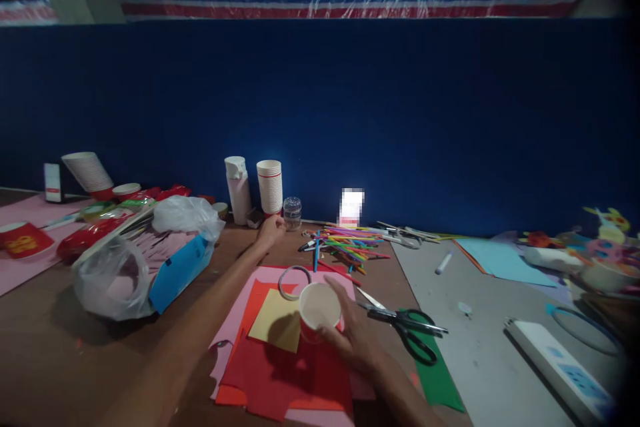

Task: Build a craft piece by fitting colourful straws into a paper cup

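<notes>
My right hand (356,333) holds a red paper cup (318,310) with a white inside, tilted toward me above a stack of red, pink and yellow paper sheets (280,373). My left hand (271,231) reaches far forward with fingers curled at the base of a stack of paper cups (270,185); whether it grips the stack is unclear. A roll of tape (294,280) lies on the paper between my arms. A small clear jar (292,212) stands just right of the left hand.
Black-handled scissors (410,330) lie right of the cup on green paper. Coloured sticks (350,243) are piled behind. A white bottle (237,188), plastic bags (130,267) and more cups (90,173) sit left. A white power strip (560,367) lies right.
</notes>
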`<state>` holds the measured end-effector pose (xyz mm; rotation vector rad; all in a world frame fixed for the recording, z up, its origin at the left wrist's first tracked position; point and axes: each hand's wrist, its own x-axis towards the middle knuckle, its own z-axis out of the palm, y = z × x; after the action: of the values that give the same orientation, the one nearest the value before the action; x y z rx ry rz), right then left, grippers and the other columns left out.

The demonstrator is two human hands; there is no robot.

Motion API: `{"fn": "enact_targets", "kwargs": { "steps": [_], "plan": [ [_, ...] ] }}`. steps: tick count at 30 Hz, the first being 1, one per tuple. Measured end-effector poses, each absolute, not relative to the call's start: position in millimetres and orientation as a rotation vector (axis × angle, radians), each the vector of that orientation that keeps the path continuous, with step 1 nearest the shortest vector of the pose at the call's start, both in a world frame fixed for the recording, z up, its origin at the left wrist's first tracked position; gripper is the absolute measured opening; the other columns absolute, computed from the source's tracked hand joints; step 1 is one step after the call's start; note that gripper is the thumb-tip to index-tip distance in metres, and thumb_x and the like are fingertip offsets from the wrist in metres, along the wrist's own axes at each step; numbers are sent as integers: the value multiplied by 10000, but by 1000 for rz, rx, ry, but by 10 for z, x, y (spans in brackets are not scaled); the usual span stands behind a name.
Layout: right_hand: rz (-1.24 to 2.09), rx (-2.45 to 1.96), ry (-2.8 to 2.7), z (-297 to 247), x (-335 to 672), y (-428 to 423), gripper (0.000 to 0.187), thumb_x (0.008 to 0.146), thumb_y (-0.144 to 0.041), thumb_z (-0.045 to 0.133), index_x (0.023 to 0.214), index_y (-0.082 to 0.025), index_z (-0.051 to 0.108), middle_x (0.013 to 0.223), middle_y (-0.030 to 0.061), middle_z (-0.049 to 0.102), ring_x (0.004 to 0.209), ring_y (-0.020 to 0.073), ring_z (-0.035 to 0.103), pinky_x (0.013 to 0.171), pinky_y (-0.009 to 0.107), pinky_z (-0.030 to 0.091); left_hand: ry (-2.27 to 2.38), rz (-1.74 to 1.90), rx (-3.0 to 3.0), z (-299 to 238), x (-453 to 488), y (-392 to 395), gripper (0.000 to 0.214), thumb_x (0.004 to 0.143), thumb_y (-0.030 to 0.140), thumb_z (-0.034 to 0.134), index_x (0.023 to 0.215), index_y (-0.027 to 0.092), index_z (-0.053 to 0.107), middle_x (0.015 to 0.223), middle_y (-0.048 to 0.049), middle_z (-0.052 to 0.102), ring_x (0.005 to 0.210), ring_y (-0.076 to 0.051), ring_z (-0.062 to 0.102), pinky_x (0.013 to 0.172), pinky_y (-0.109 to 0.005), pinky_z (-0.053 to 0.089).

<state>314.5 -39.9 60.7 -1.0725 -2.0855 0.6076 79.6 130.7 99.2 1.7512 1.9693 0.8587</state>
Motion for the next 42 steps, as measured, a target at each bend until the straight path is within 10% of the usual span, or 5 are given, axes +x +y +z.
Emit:
{"fn": "enact_targets", "kwargs": {
  "steps": [8,23,42],
  "plan": [
    [579,-1081,-1713,674,3420,-225,597,852,-427,400,1372,-185,232,1351,109,374,1237,275,350,992,448,324,1707,863,1829,748,730,311,221,792,297,417,831,225,622,837,6,668,784,-172,600,702,-272,478],
    [543,-1169,-1987,574,3335,-258,723,792,-421,502,1393,-188,176,1361,122,369,1182,270,422,946,380,380,1570,544,2497,472,820,174,592,690,491,584,1212,230,480,1284,-81,468,1161,-269,394,971,-393,318],
    [630,-1104,-1889,585,3342,-231,684,804,-447,471,1374,-192,192,1319,122,397,1166,296,423,940,429,374,1459,760,2356,784,540,-19,625,715,366,588,1283,196,389,1314,-89,444,1220,-255,382,1023,-392,309]
  ]
}}
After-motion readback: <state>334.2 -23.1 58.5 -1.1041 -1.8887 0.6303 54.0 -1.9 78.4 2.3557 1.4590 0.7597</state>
